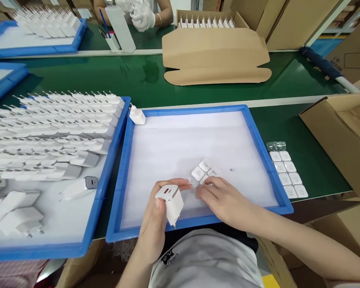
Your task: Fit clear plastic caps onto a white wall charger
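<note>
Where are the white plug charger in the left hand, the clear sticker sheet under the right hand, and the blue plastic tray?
White plug charger (171, 200), head view, its front face.
Clear sticker sheet (201, 171), head view, white stickers.
Blue plastic tray (259, 138), head view, right rim.

charger (170, 200): smooth white plastic, slight gloss | sticker sheet (204, 173): clear glossy film | tray (259, 138): blue plastic, matt white liner | surface (144, 78): glossy green | box (216, 52): matt brown cardboard
</note>
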Demonstrator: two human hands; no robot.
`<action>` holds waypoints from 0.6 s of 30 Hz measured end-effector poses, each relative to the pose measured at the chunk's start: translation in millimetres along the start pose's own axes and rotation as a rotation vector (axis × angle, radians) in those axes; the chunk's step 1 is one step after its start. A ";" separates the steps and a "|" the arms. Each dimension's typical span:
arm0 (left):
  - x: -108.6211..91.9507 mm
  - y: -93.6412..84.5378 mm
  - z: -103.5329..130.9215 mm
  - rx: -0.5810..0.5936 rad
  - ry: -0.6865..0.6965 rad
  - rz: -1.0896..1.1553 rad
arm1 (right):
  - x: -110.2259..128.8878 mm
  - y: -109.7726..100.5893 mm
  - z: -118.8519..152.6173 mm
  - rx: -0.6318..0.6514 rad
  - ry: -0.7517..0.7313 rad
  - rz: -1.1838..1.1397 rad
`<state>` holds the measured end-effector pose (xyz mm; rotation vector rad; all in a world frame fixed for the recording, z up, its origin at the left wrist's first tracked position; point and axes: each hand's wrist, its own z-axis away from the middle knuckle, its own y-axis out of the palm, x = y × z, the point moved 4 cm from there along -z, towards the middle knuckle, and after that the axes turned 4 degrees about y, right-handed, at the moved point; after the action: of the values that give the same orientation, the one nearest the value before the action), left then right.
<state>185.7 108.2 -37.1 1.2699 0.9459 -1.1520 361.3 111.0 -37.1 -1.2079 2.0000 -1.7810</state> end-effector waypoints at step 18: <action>7.4 19.5 -12.3 0.316 -0.109 -0.405 | -21.2 -27.2 7.9 0.370 0.399 -0.879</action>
<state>207.2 118.5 -41.5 1.2795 0.9928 -1.7242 391.7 121.2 -22.2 -1.8657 1.2133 -2.8153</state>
